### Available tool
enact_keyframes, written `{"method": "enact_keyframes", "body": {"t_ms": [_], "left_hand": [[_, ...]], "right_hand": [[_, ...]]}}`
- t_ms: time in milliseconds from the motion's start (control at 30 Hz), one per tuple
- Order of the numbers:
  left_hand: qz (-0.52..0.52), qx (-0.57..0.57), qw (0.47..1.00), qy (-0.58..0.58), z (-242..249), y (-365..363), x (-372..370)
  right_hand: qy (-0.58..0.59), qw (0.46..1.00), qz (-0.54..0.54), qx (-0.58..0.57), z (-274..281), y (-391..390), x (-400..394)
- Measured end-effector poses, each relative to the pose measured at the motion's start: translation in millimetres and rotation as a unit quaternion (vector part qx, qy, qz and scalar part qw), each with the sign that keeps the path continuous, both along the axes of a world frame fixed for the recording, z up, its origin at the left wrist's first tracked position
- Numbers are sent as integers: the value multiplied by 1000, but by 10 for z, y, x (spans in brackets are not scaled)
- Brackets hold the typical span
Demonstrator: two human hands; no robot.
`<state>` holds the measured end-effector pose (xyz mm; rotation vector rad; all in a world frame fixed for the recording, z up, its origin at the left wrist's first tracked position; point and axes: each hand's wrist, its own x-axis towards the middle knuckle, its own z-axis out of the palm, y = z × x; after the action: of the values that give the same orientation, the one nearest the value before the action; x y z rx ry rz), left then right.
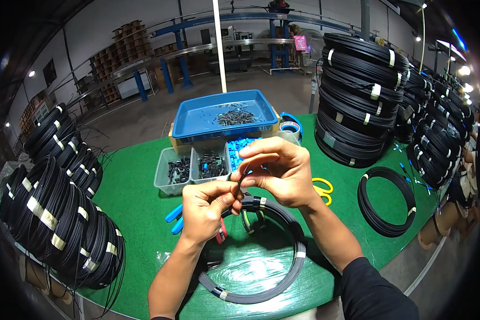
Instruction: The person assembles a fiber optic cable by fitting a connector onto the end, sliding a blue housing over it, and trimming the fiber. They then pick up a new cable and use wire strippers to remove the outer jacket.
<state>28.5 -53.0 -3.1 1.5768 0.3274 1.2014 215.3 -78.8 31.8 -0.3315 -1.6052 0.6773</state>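
Note:
Above a coil of dark cable (300,250) on the green table, my left hand (208,208) and my right hand (277,172) meet. Both have their fingers pinched on a thin black cable (241,181), whose end is too small to make out. Behind my hands stand clear bins, one with black parts (179,169), one with more black parts (210,164) and one with blue parts (240,146). Under my hands lie tools with green-edged handles (247,222) and a red-handled tool (222,232). Blue handles (174,218) are left of my left hand.
A blue tray (178,120) with small dark pieces is at the back. Tall cable stacks stand at the right (357,101) and left (64,229). Yellow scissors (324,191) and a smaller coil (364,208) lie at the right. A tape roll (290,127) is beside the tray.

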Motion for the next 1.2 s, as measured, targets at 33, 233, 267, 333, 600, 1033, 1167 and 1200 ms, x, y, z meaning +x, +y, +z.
{"method": "enact_keyframes", "body": {"t_ms": [33, 233, 267, 333, 600, 1033, 1167, 1200], "left_hand": [[0, 0, 1000, 0, 0, 1, -1], [-15, 9, 1000, 1, 9, 13, -6], [-14, 7, 1000, 2, 22, 7, -4], [-13, 5, 1000, 3, 25, 7, -3], [-12, 9, 1000, 3, 18, 21, -7], [7, 18, 1000, -10, -15, 41, -3], [23, -2, 1000, -20, -10, 25, 4], [25, 1, 1000, -15, -10, 26, 1]], "right_hand": [[4, 1000, 4, 2, -13, 7, 0], [37, 999, 3, 1, -43, 8, -60], [46, 999, 5, 3, -49, 16, -64], [33, 999, -2, 16, -67, 36, -48], [45, 999, -3, 7, -84, 28, -73], [52, 998, -32, -4, -89, 18, -117], [76, 997, -18, 5, -101, 40, -121], [77, 997, -18, 5, -105, 49, -124]]}}
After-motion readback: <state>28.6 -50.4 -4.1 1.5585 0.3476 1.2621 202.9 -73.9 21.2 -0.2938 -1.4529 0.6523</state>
